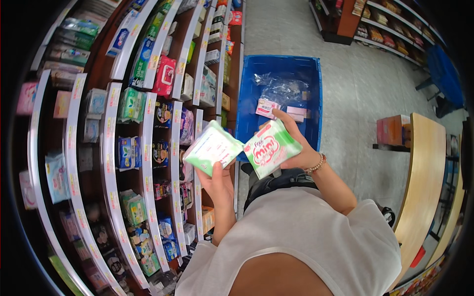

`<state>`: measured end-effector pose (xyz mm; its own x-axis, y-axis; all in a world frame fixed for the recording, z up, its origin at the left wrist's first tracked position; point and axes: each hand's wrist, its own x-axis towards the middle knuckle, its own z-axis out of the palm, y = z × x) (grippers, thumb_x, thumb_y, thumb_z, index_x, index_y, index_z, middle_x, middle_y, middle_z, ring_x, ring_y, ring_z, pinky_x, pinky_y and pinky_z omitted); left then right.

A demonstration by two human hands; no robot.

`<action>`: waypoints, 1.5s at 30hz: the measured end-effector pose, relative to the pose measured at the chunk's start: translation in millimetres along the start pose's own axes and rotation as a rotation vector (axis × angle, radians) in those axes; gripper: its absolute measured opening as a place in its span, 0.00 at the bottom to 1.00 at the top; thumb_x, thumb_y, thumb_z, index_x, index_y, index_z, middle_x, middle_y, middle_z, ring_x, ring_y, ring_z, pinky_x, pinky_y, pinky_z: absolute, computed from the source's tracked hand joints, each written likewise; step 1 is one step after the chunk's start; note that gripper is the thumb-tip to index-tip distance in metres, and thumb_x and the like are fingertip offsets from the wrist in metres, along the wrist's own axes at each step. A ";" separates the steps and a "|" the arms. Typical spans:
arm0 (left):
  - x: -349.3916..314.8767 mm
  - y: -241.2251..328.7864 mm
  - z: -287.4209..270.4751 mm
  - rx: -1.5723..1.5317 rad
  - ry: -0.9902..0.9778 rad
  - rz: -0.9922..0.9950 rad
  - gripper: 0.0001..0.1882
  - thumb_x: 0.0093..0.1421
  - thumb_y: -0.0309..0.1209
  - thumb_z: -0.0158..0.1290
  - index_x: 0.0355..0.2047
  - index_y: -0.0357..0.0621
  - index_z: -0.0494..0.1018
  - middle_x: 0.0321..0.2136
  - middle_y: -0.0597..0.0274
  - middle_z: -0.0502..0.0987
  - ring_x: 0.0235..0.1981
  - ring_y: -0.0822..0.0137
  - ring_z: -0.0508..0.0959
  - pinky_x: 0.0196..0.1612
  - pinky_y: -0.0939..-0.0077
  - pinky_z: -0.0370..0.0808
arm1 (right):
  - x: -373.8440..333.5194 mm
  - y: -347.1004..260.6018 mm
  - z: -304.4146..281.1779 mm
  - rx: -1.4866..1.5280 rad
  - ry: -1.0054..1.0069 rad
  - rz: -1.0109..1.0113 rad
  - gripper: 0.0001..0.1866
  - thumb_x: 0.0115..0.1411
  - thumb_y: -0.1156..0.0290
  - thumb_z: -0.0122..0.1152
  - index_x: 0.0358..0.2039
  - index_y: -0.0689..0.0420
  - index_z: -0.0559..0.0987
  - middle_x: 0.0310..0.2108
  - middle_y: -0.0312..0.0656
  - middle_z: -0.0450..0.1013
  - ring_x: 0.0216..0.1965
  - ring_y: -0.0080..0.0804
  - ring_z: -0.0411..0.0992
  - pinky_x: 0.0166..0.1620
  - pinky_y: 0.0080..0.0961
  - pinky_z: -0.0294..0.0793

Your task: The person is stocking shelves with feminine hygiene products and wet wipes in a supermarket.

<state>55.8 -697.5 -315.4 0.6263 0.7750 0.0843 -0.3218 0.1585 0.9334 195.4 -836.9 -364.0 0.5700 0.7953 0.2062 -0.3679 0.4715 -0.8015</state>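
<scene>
In my left hand (218,183) is a soft green-and-white pack (211,147), its printed white face turned up. My right hand (298,150) grips a second green-and-white pack (269,148) with pink lettering, the thumb along its upper edge. The two packs nearly meet at their inner corners, in front of my body. Beyond them stands a blue plastic crate (240,98). Inside it lie crumpled clear plastic (284,89), a pink-and-white pack (267,107) and a pale pink box (296,113).
Tall shelves (109,148) of packaged goods line my left side. A red wipes pack (164,74) and green packs (131,105) sit on them. To the right are a light wooden counter (419,172), a cardboard box (392,130) and a blue stool (444,74). Snack shelves (390,29) stand far right.
</scene>
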 end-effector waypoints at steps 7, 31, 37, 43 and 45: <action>-21.6 12.8 -29.8 0.014 0.027 -0.003 0.34 0.55 0.21 0.43 0.60 0.41 0.41 0.54 0.51 0.56 0.53 0.59 0.63 0.50 0.62 0.67 | 3.9 8.3 37.8 0.415 -0.216 0.028 0.54 0.31 0.77 0.68 0.59 0.51 0.49 0.52 0.50 0.59 0.59 0.45 0.53 0.59 0.39 0.53; -65.8 27.6 -70.5 0.347 0.111 0.188 0.39 0.53 0.23 0.48 0.60 0.36 0.38 0.61 0.54 0.44 0.60 0.64 0.48 0.59 0.71 0.48 | -13.6 28.4 69.0 0.474 -0.259 0.188 0.36 0.40 0.77 0.66 0.50 0.50 0.61 0.50 0.42 0.60 0.59 0.43 0.52 0.57 0.48 0.58; -65.4 46.1 -58.8 0.344 0.049 0.170 0.40 0.54 0.23 0.50 0.61 0.45 0.38 0.60 0.58 0.46 0.58 0.66 0.52 0.46 0.80 0.66 | -18.4 32.0 67.6 0.399 -0.175 0.311 0.49 0.23 0.84 0.57 0.54 0.50 0.58 0.51 0.45 0.59 0.55 0.44 0.57 0.57 0.43 0.59; -67.4 43.5 -57.5 0.332 0.056 0.197 0.39 0.55 0.24 0.49 0.61 0.47 0.38 0.58 0.58 0.48 0.56 0.66 0.56 0.44 0.78 0.69 | -11.7 37.6 67.9 0.413 -0.326 0.315 0.45 0.28 0.81 0.61 0.54 0.50 0.60 0.52 0.46 0.58 0.54 0.44 0.59 0.54 0.41 0.64; -67.2 40.8 -59.7 0.304 0.052 0.202 0.39 0.56 0.24 0.49 0.61 0.48 0.38 0.58 0.58 0.48 0.56 0.66 0.56 0.45 0.77 0.69 | -9.9 39.6 63.0 0.487 -0.302 0.368 0.46 0.26 0.82 0.59 0.54 0.51 0.60 0.51 0.46 0.58 0.54 0.44 0.59 0.55 0.41 0.62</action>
<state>-41.8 -706.6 -303.9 0.5322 0.8033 0.2673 -0.2048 -0.1841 0.9613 128.9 -802.0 -362.4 0.1404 0.9749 0.1726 -0.8276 0.2113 -0.5200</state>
